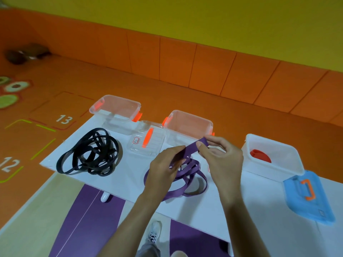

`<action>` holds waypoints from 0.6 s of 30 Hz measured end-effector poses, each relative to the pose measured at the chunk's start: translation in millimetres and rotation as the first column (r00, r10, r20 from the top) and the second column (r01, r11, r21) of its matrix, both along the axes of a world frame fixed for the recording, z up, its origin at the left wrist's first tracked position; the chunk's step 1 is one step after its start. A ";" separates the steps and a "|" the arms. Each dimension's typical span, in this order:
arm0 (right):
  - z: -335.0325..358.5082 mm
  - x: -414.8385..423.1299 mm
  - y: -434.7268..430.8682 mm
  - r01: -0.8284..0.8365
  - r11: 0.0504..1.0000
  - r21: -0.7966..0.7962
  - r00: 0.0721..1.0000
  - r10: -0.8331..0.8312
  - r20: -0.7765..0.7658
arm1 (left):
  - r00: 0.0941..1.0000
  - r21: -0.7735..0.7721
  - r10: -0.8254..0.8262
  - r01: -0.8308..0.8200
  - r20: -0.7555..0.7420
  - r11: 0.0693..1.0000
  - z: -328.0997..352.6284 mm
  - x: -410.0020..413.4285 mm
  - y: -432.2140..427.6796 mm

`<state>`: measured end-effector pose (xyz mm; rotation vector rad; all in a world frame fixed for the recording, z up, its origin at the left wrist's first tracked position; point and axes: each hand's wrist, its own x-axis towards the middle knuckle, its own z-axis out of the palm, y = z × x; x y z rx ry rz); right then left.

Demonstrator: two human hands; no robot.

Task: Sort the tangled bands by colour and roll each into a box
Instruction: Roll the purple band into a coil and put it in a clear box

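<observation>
Left hand [165, 165] and right hand [220, 158] each pinch a straight stretch of the purple band [192, 148] between thumb and fingers, just in front of the middle clear box [187, 121]. The rest of that band lies looped on the white desk [130, 173] below. Left of that box sits a clear lid [148, 145] whose red-edged label is too small to read, and farther left the black band tangle [91, 153]. Right of it, a white box [267, 171] holds a rolled red band [259, 156]. Floor markings left of it read "13" [64, 119] and "12" [9, 164].
</observation>
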<state>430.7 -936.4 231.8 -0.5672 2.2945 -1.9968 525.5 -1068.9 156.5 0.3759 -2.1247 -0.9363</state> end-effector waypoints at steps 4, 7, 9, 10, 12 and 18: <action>-7.0 -15.8 -26.3 0.040 0.997 0.063 0.999 -0.040 -0.004 | 1.000 -0.064 -0.014 0.016 0.019 0.998 -12.6 -16.9 -31.4; -9.2 -29.7 -45.2 0.038 0.995 0.090 0.999 -0.037 -0.018 | 0.991 -0.014 -0.106 0.107 0.082 0.994 -15.6 -29.8 -54.2; -10.9 -37.7 -57.0 0.044 0.992 0.118 0.997 -0.036 -0.065 | 0.976 0.097 -0.176 0.165 0.128 0.982 -15.3 -38.2 -63.3; -12.2 -41.7 -62.6 0.043 0.991 0.129 0.996 -0.032 -0.086 | 0.973 0.156 -0.193 0.173 0.125 0.973 -14.3 -42.8 -66.2; -14.1 -49.0 -73.3 0.033 0.986 0.164 0.989 -0.008 -0.146 | 0.982 0.242 -0.169 0.143 0.088 0.960 -10.8 -53.2 -72.9; -17.8 -68.4 -99.4 0.069 0.963 0.259 0.911 0.045 -0.410 | 0.993 0.236 -0.115 0.116 -0.018 0.965 -11.0 -78.2 -104.7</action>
